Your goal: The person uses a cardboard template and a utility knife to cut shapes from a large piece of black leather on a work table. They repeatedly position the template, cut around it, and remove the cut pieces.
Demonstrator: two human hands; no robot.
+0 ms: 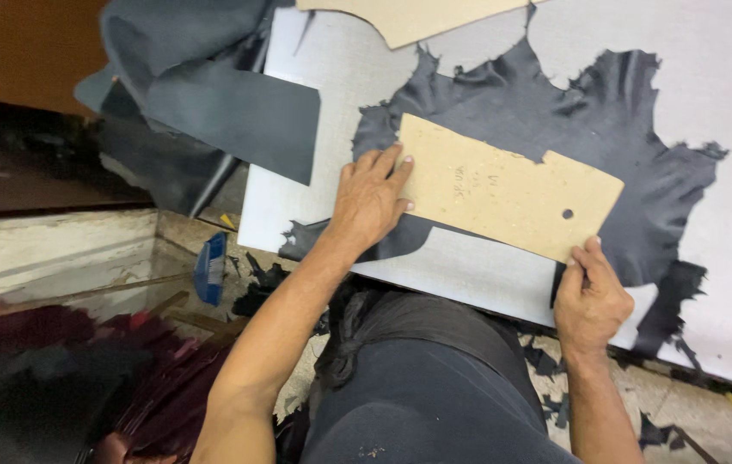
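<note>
Under left hand [372, 202], fingers spread flat: tan cardboard pattern with small round hole [508, 196], pressed onto ragged dark grey leather hide [606, 129]. Right hand [590, 296] pinches pattern's lower corner, fingers closed. Beneath hide: pale grey cutting board [727, 69]. Beyond left hand: folded dark leather pieces [228, 112].

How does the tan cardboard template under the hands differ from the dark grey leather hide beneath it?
The tan cardboard template has straight cut edges, a notch and a small round hole; the dark grey leather hide has ragged, irregular edges. The template is smaller and lies on top of the hide. The left hand presses the template; the right hand sits at its lower corner. Both lie flat on the pale cutting board.
</note>
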